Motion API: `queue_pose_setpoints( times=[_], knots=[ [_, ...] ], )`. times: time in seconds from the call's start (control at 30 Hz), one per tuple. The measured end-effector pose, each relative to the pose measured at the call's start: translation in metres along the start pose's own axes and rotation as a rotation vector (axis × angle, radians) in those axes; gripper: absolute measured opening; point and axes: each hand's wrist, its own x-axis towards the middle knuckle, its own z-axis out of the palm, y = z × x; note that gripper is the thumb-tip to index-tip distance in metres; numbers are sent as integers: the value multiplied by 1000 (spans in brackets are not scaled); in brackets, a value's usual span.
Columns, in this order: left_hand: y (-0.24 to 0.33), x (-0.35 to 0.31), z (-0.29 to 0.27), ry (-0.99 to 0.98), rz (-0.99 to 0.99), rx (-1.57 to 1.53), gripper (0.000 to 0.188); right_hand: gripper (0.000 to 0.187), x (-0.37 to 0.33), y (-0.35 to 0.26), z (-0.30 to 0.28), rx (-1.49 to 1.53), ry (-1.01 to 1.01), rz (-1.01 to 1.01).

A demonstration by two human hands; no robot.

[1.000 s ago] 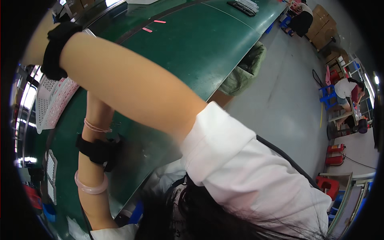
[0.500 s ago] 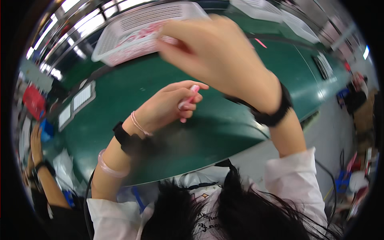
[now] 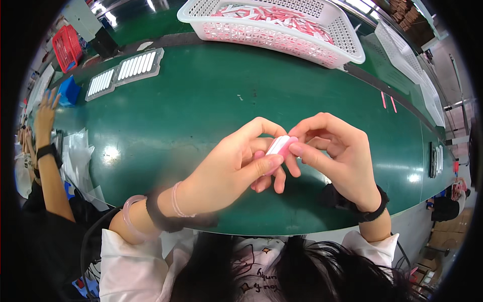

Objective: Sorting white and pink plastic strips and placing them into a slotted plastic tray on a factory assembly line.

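Note:
A small pink-and-white plastic piece (image 3: 278, 146), long and narrow with a white strip along its top, is held over the table between my two hands. My left hand (image 3: 234, 158) grips it between thumb and fingers, the other fingers curled beneath. Thumb and forefinger of my right hand (image 3: 342, 151) pinch its far right end. Part of the piece is hidden by my fingers. Beyond my hands stands a white perforated basket (image 3: 271, 41), holding many pink and white strips (image 3: 282, 19).
The green table (image 3: 166, 126) carries two trays of white strips (image 3: 137, 66) at far left, a blue box (image 3: 69, 91) and clear plastic bags (image 3: 78, 156). Two pink strips (image 3: 388, 102) lie at right. A co-worker's arm (image 3: 50, 166) reaches in at left.
My right hand has come down from near the basket to meet my left hand at the piece. The view has shifted, bringing the basket fully into sight.

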Motion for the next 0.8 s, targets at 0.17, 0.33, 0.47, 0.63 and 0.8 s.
queue_pose_setpoints(
  times=[0.17, 0.33, 0.47, 0.63, 0.8],
  knots=[
    [-1, 3, -13, 4, -23, -50, 23, 12, 11, 5, -1, 192, 1, 213],
    [-5, 2, -18, 39, -200, -177, 26, 15, 15, 15, 2, 153, -4, 289],
    [-13, 1, -26, 60, -204, -124, 28, 18, 22, 16, 5, -24, -84, 279],
    [-16, 0, -20, 8, -207, -4, 33, 11, 22, 19, 4, -87, -192, 331],
    [-15, 1, -20, -12, -247, 63, 34, 5, 22, 17, 5, -109, -101, 314]
  ],
)
